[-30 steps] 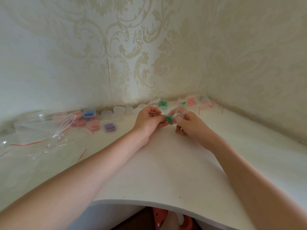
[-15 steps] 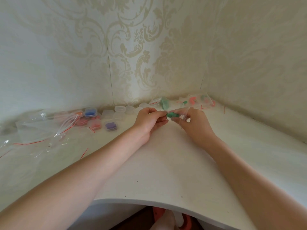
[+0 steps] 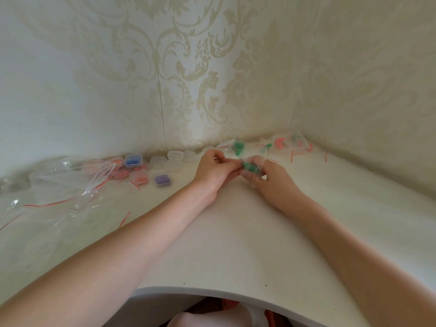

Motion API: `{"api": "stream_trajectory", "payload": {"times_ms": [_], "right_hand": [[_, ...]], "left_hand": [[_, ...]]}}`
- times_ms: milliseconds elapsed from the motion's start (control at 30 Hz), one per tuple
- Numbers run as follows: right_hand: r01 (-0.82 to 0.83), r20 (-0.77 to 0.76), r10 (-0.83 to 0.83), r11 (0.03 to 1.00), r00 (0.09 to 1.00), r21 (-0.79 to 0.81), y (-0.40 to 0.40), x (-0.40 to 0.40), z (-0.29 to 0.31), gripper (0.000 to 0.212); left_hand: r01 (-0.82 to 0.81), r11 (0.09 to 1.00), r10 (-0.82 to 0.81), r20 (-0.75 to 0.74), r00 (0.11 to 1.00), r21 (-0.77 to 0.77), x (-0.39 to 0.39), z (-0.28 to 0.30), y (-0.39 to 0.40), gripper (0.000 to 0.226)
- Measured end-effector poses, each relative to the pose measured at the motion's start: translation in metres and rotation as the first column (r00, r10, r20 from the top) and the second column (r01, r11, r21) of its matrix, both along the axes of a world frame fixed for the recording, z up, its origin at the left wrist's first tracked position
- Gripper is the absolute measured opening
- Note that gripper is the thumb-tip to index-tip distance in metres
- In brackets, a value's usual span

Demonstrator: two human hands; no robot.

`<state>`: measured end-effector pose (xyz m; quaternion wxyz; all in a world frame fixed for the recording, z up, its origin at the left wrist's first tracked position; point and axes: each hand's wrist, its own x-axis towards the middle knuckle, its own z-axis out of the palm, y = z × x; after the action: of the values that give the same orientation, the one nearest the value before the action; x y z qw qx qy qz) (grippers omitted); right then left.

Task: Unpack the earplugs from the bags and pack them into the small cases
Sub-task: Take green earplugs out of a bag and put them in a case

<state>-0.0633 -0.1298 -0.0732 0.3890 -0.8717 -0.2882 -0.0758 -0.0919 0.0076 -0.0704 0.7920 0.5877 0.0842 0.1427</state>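
Both hands meet over the far middle of the white table. My right hand holds a small clear bag with green earplugs poking out of its left end. My left hand pinches at those green earplugs with its fingertips. Behind the hands lie more small bags with green earplugs and pink earplugs. To the left stand small cases: a blue-filled case, a purple-filled case, a pink-filled case and several empty clear cases.
Emptied clear zip bags with red strips are strewn over the left side of the table. Patterned walls close off the back and right, forming a corner. The table's curved front edge runs close to my body.
The green earplugs have come further out of the bag toward my left hand. Both hands stayed in about the same spot above the table.
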Motion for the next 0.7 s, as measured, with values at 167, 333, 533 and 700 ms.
{"api": "stream_trajectory", "payload": {"times_ms": [167,333,533,700], "right_hand": [[0.038,0.051,-0.041,0.998,0.998,0.059,-0.001,-0.003,0.003,0.013],[0.058,-0.009,-0.058,0.982,0.998,0.182,-0.004,0.001,0.004,0.009],[0.058,-0.278,0.066,0.909,0.958,0.414,0.000,-0.003,0.006,0.020],[0.263,-0.428,0.029,0.749,0.903,0.608,-0.011,0.003,0.017,0.018]], "left_hand": [[-0.066,0.984,0.061,0.032,0.998,0.167,-0.001,-0.001,-0.004,0.034],[-0.303,0.914,0.300,0.054,0.952,0.270,0.004,-0.001,0.008,0.031],[-0.523,0.529,0.353,0.387,0.852,0.669,0.005,0.013,0.037,0.021],[-0.327,0.349,0.447,0.151,0.882,0.878,-0.005,0.028,0.071,0.023]]}}
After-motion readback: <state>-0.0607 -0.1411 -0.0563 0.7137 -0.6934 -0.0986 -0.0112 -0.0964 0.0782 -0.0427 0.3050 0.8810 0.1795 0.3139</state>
